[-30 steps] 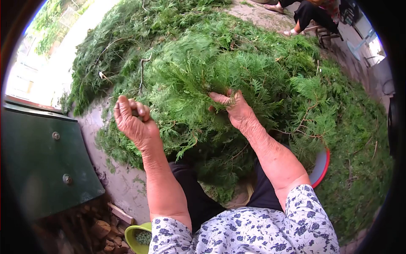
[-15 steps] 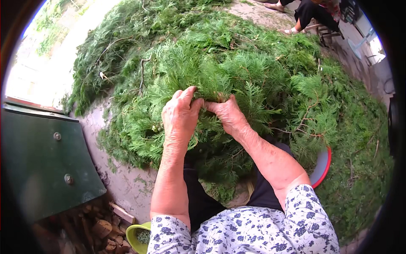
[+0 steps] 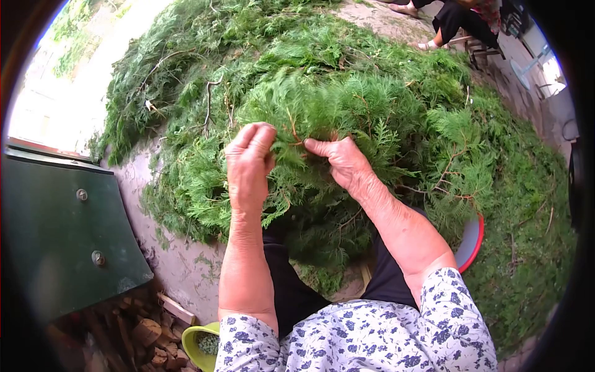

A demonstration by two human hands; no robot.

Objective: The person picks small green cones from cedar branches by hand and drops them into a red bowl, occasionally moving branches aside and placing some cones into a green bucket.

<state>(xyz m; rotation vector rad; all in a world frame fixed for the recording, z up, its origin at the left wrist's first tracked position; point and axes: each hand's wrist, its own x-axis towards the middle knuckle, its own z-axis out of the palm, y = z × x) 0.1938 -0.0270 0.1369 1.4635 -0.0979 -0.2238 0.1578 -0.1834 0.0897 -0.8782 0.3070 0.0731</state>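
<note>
Leafy green evergreen branches (image 3: 347, 102) lie heaped in front of me. My left hand (image 3: 250, 162) has its fingers curled together around green sprigs at the near side of the heap. Just right of it, my right hand (image 3: 344, 162) grips a branch, its thumb pointing left along a thin brown stem. The fingers of the right hand are mostly hidden under the foliage. Between the two hands, a gap shows the stem and some blurred leaves.
A green panel (image 3: 68, 229) with bolts stands at left, above chopped wood (image 3: 145, 333). A yellow-green bucket (image 3: 197, 353) holds small pale green pieces. A red-rimmed basin (image 3: 476, 245) is by my right arm. Another person's legs (image 3: 455, 22) show at top right.
My left hand has moved left, away from my right hand, which has shifted slightly right. The gap between them has widened, and the foliage above them has moved.
</note>
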